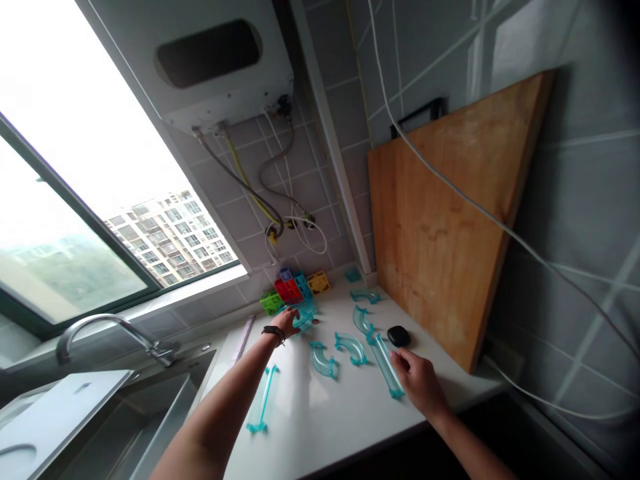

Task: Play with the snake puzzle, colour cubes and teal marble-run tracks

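My left hand (287,323), with a dark band at the wrist, reaches to the far side of the counter. Its fingers are apart over a cluster of clear teal track pieces (306,315); whether they touch any is hard to see. My right hand (419,381) is closed, its fingertips at the edge of a straight clear teal track piece (385,363). The far end of that piece meets a curved track piece (361,320). Between my hands lie two more curved pieces, one nearer the left (323,360) and another beside it (352,348).
Coloured blocks (289,291) stand against the back wall. A black rounded case (399,335) sits by my right hand. Another straight piece (265,400) lies near my left forearm. A wooden board (445,213) leans at the right; the sink (165,420) is at the left.
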The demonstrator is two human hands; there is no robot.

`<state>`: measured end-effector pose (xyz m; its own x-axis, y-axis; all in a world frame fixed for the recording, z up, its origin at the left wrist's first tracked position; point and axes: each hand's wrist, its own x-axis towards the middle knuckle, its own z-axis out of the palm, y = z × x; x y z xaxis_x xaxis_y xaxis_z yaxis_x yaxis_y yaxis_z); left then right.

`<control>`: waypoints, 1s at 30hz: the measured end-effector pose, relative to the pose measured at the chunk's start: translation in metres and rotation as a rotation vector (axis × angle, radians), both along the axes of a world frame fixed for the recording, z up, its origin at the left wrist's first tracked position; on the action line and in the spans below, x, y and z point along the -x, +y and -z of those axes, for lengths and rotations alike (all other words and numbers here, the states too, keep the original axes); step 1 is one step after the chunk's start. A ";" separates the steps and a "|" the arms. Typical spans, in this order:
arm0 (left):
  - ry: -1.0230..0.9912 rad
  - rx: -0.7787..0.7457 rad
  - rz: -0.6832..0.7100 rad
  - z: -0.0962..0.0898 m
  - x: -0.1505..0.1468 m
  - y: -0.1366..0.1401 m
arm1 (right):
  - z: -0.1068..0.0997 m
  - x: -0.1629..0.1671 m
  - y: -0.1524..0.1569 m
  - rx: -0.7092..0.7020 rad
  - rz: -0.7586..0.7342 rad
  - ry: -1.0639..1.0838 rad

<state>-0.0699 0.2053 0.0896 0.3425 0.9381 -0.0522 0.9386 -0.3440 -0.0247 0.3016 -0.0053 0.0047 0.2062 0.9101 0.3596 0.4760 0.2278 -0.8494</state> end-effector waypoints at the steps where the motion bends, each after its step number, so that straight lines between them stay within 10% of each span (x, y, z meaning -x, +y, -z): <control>1: -0.001 0.004 0.003 0.000 0.002 -0.002 | 0.000 0.000 0.000 -0.001 -0.001 0.000; 17: -0.507 0.011 -0.114 -0.029 0.013 -0.059 | -0.007 -0.001 -0.006 -0.009 -0.051 0.060; 30: -1.704 0.156 -0.565 0.022 -0.053 -0.277 | -0.035 0.054 -0.048 -0.193 -0.275 -0.098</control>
